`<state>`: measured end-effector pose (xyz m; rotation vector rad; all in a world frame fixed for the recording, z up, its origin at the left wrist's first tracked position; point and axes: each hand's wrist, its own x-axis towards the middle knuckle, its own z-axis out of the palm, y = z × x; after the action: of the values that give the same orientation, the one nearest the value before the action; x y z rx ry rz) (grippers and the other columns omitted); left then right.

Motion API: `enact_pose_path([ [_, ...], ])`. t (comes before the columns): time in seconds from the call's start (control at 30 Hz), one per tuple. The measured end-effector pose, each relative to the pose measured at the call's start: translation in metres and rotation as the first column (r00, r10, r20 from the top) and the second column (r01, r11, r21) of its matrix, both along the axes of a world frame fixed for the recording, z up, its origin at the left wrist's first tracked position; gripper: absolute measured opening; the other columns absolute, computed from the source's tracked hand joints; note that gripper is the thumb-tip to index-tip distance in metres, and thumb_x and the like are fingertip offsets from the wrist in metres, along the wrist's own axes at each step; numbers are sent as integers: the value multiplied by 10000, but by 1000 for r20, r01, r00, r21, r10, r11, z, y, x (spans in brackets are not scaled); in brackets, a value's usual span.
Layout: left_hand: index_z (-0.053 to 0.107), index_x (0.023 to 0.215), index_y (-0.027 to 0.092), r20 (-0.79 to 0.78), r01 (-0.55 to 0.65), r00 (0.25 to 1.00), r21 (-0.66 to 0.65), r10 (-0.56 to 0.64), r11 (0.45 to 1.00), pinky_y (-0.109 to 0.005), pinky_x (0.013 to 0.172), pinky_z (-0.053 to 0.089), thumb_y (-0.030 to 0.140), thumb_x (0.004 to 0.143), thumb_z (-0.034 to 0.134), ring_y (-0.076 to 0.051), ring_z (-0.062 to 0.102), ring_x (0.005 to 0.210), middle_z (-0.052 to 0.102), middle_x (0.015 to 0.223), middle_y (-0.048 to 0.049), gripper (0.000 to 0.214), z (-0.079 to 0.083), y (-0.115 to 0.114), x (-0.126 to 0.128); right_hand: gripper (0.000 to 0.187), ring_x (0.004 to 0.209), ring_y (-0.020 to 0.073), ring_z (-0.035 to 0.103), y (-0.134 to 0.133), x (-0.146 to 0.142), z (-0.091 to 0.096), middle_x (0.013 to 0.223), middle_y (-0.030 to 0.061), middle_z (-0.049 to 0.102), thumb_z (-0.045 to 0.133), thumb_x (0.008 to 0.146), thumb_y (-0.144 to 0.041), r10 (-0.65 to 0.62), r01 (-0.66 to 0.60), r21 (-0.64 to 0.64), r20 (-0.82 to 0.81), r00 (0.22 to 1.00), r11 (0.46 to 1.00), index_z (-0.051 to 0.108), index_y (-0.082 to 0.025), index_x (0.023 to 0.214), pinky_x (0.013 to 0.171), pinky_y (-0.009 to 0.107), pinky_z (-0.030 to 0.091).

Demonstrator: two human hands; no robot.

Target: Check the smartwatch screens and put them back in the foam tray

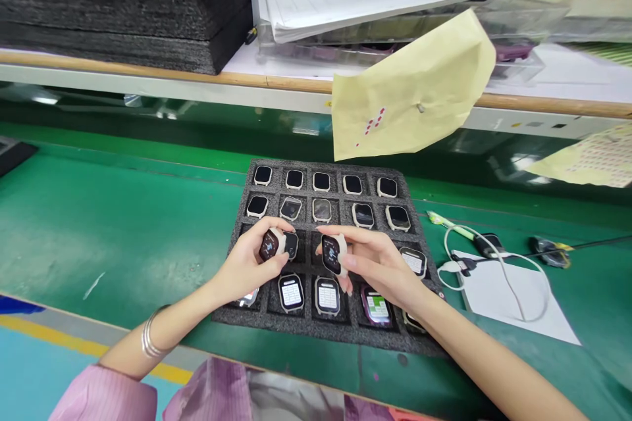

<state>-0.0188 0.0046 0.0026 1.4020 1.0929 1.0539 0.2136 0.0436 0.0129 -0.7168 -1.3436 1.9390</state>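
Observation:
A black foam tray [247,210] lies on the green belt, its pockets filled with several small smartwatch bodies. My left hand [249,263] is closed round one watch body [270,245] with a dark lit screen, held just above the tray's third row. My right hand [375,263] pinches a second watch body [333,254] between thumb and fingers, screen turned toward me. The two hands sit close together over the tray's middle. Watches in the front row [291,293] show bright lit screens; those in the back rows [320,181] are dark.
A white sheet [513,302] with a white cable [498,256] and a green pen [447,222] lies right of the tray. Yellow paper [409,95] hangs from the shelf edge above. Black foam sheets [123,6] are stacked at the back left. The green belt [108,230] stretches left.

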Motion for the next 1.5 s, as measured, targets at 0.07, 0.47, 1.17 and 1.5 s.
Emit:
enact_pose_path([
  [0.07, 546, 1092, 185, 46, -26, 999, 32, 24, 999, -225, 594, 369, 92, 807, 586, -111, 447, 624, 479, 726, 42, 302, 1, -1, 0, 385, 498, 126, 615, 0, 1, 0, 633, 3, 649, 736, 848, -274, -11, 11, 10, -13, 1000, 1000, 679, -214, 1224, 466, 223, 518],
  [0.47, 508, 1217, 192, 94, 32, 995, -167, -17, 985, -213, 531, 426, 152, 793, 638, -88, 488, 573, 517, 783, 31, 446, -2, 2, 0, 455, 602, 157, 683, 0, -3, 0, 982, 103, 701, 677, 874, -283, 72, -68, -173, 18, 997, 983, 576, -170, 1304, 482, 250, 553],
  [1.17, 546, 1238, 206, 335, 182, 939, -277, -82, 943, -361, 772, 601, 95, 803, 534, -216, 657, 949, 668, 1054, -70, 448, -4, 2, 2, 485, 596, 149, 690, -2, -1, -5, 934, 65, 717, 648, 869, -220, -3, 3, 2, 194, 981, 1000, 551, -195, 1343, 464, 227, 501],
  [1.5, 555, 1237, 217, 313, 180, 945, -260, -94, 949, -372, 767, 609, 127, 826, 564, -224, 661, 951, 670, 1042, -65, 421, -8, 3, 1, 457, 549, 134, 657, -5, -4, -4, 892, 41, 719, 693, 860, -266, -57, 33, 89, 288, 956, 996, 579, -211, 1299, 457, 243, 513],
])
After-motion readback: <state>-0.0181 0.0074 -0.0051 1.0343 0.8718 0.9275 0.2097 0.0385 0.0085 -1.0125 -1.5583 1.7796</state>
